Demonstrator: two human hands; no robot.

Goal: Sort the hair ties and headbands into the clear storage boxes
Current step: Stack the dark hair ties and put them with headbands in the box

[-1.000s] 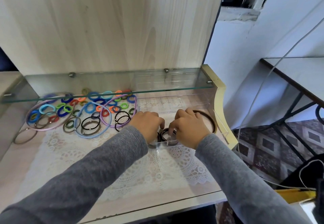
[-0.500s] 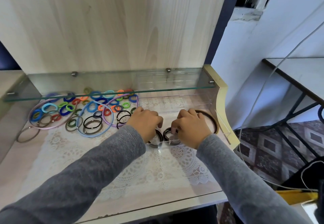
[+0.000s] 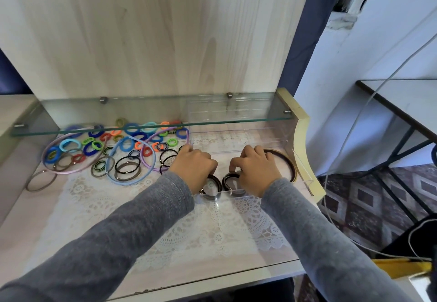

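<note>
Left hand (image 3: 194, 168) curled, apparently gripping dark tie (image 3: 214, 187) beneath; right hand (image 3: 257, 171) pinches neighbouring tie (image 3: 229, 180) in box (image 3: 236, 136).

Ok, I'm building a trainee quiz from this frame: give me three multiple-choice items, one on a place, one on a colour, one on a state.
1. Relative to the clear box, the coloured hair ties lie: A inside; B to its left; C on top.
2. The sleeves are: A grey; B red; C white.
3. The right hand is: A flat; B out of view; C curled round a dark hair tie.
B: pile sits outside its left wall. A: both forearms grey. C: it pinches the ring.
</note>
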